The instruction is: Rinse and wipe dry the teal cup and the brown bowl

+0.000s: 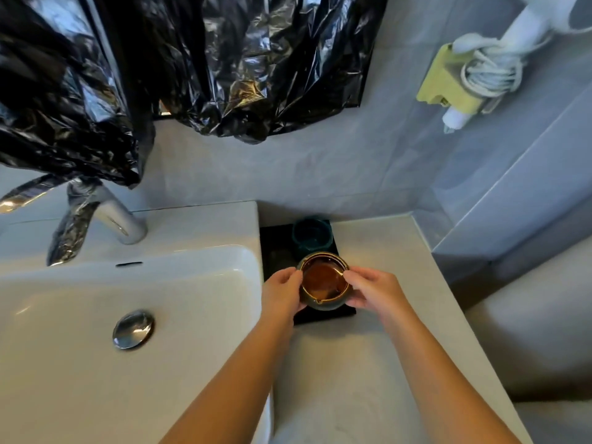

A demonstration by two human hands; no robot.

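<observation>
Head view looks down on my two hands closed around the brown bowl (324,281), which sits at the near end of a black tray (276,251) on the pale desk (378,347), just right of the white sink (128,299). My left hand (282,291) cups the bowl's left side and my right hand (373,291) cups its right side, fingers (350,277) curled against the rim, so both are grasping the bowl; I cannot tell whether it is lifted clear of the tray or resting on it. The teal cup (310,235) stands upright at the far end of the same tray, just behind the bowl and apart from my hands. As for progress, I judge the work to be at one end or the other and cannot say which: no water runs from the tap (120,219), the basin looks dry around the drain plug (133,329), and I see no cloth or towel anywhere to wipe with. The bowl's inside gleams, but that may be glaze and not wetness. If this is the start, then rinsing and drying both pieces lie ahead, with the bowl first to go across to the sink. Black plastic sheeting (224,59) hangs over the wall above the tap, and a white hair dryer (499,59) sits in its holder at the upper right, neither part of my job.
</observation>
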